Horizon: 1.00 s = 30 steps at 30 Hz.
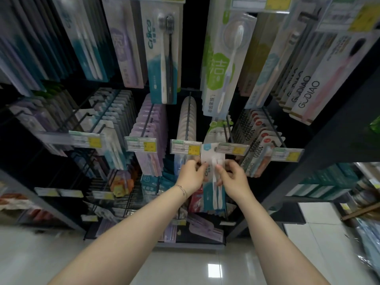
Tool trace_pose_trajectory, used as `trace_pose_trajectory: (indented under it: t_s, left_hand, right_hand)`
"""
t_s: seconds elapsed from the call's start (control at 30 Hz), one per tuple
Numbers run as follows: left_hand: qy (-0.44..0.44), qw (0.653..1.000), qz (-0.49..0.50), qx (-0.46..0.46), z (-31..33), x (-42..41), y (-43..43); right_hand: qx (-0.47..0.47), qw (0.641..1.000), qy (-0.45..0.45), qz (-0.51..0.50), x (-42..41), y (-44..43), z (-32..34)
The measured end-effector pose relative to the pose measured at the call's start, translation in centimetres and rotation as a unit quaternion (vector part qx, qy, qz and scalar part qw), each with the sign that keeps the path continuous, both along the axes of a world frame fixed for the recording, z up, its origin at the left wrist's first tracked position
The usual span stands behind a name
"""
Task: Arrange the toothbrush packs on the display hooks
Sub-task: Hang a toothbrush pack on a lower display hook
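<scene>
Head view: a white-and-teal toothbrush pack (211, 159) holding two pale brushes is gripped upright at the front of the middle row of display hooks. Its top edge sits between two yellow-marked price tags (186, 149) (233, 150). Whether its hang hole is on the hook wire (225, 129) cannot be told, since the right tag covers that corner. The left hand (190, 175) pinches the pack's left edge with curled fingers and thumb. The right hand (235, 177) pinches its right side the same way. A thin bracelet (183, 190) circles the left wrist. Behind the pack hang more packs of the same kind. Just left is a row of white packs (188, 120), then lilac packs (150, 130). Packs printed "10000" (256, 145) crowd the right. A green-and-white pack (220, 75) hangs above, and glossy floor tiles (185, 264) lie below.
</scene>
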<state>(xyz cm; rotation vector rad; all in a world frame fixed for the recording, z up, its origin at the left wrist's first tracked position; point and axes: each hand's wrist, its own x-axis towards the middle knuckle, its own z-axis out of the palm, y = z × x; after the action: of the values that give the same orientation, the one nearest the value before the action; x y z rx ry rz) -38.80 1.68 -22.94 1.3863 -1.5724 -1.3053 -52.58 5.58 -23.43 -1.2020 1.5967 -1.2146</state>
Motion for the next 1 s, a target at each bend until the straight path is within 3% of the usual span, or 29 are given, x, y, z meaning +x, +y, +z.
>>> trace_pose_trajectory:
  t_s: [0.47, 1.0]
  left_hand:
    - [-0.006, 1.0, -0.013, -0.012, -1.8, 7.8, 1.4]
    - [-0.028, 0.999, 0.003, -0.031, -0.3, 25.4, 1.3]
  right_hand:
    - [0.003, 0.997, 0.012, 0.075, 5.9, 1.1, -1.6]
    - [-0.016, 0.996, -0.046, 0.08, 23.2, 1.0, -0.4]
